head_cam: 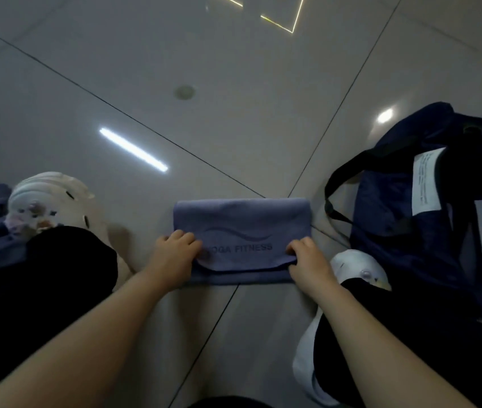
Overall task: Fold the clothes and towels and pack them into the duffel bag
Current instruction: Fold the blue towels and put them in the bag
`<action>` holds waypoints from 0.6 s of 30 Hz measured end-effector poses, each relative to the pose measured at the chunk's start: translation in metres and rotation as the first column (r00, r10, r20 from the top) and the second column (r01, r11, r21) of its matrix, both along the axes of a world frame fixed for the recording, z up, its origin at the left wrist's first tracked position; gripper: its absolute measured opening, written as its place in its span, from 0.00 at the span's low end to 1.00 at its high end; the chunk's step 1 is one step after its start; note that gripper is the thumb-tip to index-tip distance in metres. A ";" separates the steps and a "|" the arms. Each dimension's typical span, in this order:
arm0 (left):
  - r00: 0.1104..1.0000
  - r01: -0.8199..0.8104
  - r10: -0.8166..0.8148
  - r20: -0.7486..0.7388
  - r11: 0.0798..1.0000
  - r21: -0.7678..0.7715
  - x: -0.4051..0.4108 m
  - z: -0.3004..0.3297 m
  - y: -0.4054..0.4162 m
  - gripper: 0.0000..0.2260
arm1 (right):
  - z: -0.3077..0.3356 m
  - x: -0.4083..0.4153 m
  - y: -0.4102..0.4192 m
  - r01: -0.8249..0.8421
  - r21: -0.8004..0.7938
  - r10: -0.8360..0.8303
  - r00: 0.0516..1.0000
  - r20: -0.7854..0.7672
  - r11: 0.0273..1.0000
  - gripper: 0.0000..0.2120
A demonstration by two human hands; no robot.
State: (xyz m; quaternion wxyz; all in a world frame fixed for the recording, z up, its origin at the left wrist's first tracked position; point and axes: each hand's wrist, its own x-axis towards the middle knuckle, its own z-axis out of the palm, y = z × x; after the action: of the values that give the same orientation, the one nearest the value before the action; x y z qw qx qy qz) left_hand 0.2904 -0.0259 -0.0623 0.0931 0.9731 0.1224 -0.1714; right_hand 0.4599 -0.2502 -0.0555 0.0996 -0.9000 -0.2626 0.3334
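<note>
Item: purple towel (241, 228), half-folded on the floor (234, 113) beside the duffel bag (404, 219); near flap pinched by left hand (172, 257) and right hand (310, 257); edges are best aligned squarely before pressing flat

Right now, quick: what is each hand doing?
Left hand: fingers curled, gripping the left edge of the purple towel.
Right hand: fingers curled, gripping the towel's right edge.
</note>
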 end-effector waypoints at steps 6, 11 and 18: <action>0.957 0.005 -0.001 0.290 1.000 -0.013 -0.012 -0.027 0.005 0.07 | -0.021 -0.002 0.006 0.070 0.041 -0.074 0.991 0.110 0.997 0.17; 0.938 -0.027 0.000 0.346 0.997 0.073 0.015 -0.017 0.041 0.07 | -0.024 0.020 0.032 0.060 0.132 -0.086 0.976 0.200 0.989 0.11; 0.919 -0.186 0.137 0.369 0.977 0.100 0.018 0.005 0.046 0.07 | -0.006 0.020 0.042 -0.131 0.331 -0.076 0.835 0.545 0.934 0.07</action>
State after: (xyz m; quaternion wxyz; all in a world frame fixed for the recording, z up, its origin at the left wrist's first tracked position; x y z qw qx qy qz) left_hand 0.3085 0.0203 -0.0569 0.0626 0.9785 0.1945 0.0267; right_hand 0.4799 -0.2083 -0.0615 0.1761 -0.9204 -0.3489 0.0097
